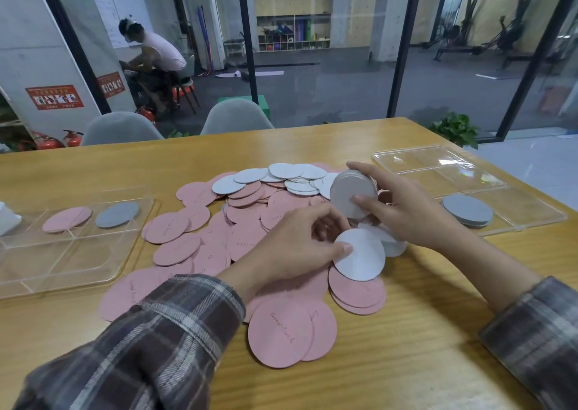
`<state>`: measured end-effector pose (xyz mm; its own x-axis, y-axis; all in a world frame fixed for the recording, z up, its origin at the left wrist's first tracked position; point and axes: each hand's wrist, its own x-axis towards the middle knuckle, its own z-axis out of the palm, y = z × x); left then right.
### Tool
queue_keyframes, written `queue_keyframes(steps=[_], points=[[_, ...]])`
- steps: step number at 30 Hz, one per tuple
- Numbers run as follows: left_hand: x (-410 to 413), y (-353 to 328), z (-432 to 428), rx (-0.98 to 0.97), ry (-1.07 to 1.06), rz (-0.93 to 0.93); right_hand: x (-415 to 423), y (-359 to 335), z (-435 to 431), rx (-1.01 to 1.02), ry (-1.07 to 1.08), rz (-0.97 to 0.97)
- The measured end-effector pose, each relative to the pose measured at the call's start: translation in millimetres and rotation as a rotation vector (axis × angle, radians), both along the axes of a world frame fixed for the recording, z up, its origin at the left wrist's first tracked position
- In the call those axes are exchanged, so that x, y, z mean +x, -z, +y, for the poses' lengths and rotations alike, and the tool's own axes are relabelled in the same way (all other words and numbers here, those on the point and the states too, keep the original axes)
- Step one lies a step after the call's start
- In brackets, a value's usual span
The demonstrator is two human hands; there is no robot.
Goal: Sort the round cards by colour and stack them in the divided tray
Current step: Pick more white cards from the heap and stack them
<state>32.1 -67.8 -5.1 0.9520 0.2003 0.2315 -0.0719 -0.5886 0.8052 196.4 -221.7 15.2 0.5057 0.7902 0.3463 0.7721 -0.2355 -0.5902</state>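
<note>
On the head camera, my right hand [406, 209] was curled around a small handful of grey cards [352, 197], thumb on the near face and fingers over the far rim. It held them on edge just above the heap. I held them upright, I judge, so that the next card could slide flat against the face. My left hand [297, 240] pinched a single grey card [362, 256] between thumb and fingers. The card was tilted toward the handful, near it but not touching, with its lower edge over pink cards.

The loose pile [244, 222] lay across the middle of the table [422, 331]. It was mostly pink, several cards bearing handwriting, with a fan of pale grey cards [291, 175] on its far side. Most of the sorting looked not yet done.

Two clear divided trays flanked the pile. The right tray [416, 159] sat just beyond my right wrist, with a grey stack [467, 211] in one near compartment. That seemed the likely home for what I held, which would explain gathering grey on that side. The left tray [62, 262] held a pink stack [67, 219] in one far compartment and a lone grey disc [117, 214] in the compartment beside it.

Thin cards fan and slip easily, so squaring the handful before setting it down looked like the thing to mind.
</note>
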Motion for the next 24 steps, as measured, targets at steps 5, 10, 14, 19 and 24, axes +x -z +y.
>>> queue_keyframes(steps=[5,10,14,19,24], points=[[4.1,3.2,9.3,-0.183,-0.061,-0.119,-0.3,-1.3,-0.4,0.041,-0.041,0.084],[6.0,2.2,13.7,-0.265,-0.244,-0.255,0.6,-2.8,-0.8,0.051,-0.051,0.169],[6.9,3.7,18.7,-0.269,-0.379,-0.310,1.1,-3.1,-1.1,0.070,-0.090,0.241],[5.7,2.3,18.2,-0.188,-0.401,-0.325,-6.1,-5.7,-1.8,0.054,-0.156,0.290],[2.8,-1.6,10.0,-0.099,-0.400,-0.387,-15.1,-9.9,-1.5,0.056,-0.197,0.373]])
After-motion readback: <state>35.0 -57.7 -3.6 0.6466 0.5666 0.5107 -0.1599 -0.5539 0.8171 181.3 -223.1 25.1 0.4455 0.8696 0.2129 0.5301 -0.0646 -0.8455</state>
